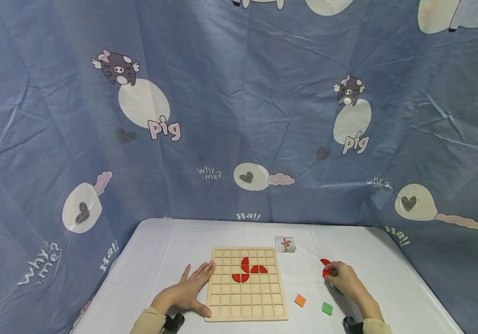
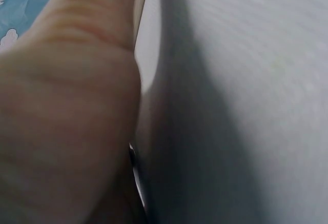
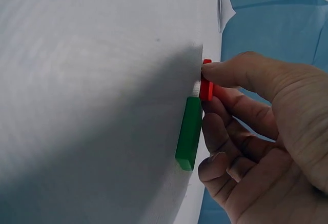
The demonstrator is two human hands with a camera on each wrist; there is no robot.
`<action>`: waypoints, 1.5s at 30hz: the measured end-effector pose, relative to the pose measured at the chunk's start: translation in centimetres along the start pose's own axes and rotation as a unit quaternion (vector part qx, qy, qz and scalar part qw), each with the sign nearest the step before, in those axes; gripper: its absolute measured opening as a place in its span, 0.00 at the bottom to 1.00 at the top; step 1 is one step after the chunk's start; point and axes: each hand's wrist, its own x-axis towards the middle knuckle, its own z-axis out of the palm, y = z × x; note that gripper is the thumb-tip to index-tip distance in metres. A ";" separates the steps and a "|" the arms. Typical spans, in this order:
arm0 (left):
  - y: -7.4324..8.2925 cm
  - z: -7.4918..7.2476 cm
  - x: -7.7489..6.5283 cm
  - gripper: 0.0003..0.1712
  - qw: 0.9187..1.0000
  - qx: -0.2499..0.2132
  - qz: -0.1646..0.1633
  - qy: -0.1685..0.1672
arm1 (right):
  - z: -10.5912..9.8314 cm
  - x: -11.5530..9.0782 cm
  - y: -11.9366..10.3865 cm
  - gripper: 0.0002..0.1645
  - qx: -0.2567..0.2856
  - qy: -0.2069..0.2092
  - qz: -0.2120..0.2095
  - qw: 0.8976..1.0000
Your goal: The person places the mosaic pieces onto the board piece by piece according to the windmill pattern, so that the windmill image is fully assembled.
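A: What are the fingers at?
B: On the right hand (image 1: 344, 278), thumb and forefinger pinch a red piece (image 3: 206, 88), out to the right of the board (image 1: 257, 299). The left hand (image 1: 188, 290) has its fingers spread, touching the board's left edge.
A: And around the pinch?
B: A green block (image 3: 188, 134) lies just beside the held one. Another red wedge (image 1: 325, 261) lies near it, also off the board's right side.
A: How much is done?
B: Six rounded red pieces (image 1: 245, 277) sit in the board's cells, in three pairs; the other cells are bare.
A: What's left?
B: The loose pieces, I'd guess. An orange square (image 1: 300, 300) lies right of the board's near part, a green square (image 1: 327, 309) farther right.
A: Any pattern?
B: A card (image 1: 285, 244) by the board's far right corner shows red shapes on a grid; finer detail is too small. I'd judge the red part well along, green and orange not begun.
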 end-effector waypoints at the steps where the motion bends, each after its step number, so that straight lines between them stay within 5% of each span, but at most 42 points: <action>1: 0.0 0.1 0.0 0.74 1.000 -0.001 -0.002 -0.001 | 0.0 0.0 0.0 0.11 -0.003 0.001 0.000 1.000; 11: -0.4 0.3 0.1 0.74 1.000 0.002 -0.009 -0.001 | 0.1 0.1 -1.2 0.13 -0.010 0.017 -0.028 0.999; 25: -0.4 0.4 0.1 0.75 1.000 -0.006 -0.015 -0.001 | 1.8 -0.4 -6.1 0.09 0.011 0.032 -0.110 0.993; 34: -0.3 0.2 0.1 0.74 1.000 -0.012 -0.011 -0.002 | 3.2 -0.7 -9.6 0.10 0.007 0.004 -0.158 0.987; 45: -0.4 0.3 0.2 0.74 1.000 -0.010 -0.010 -0.001 | 5.6 -0.9 -13.1 0.09 0.009 -0.053 -0.242 0.969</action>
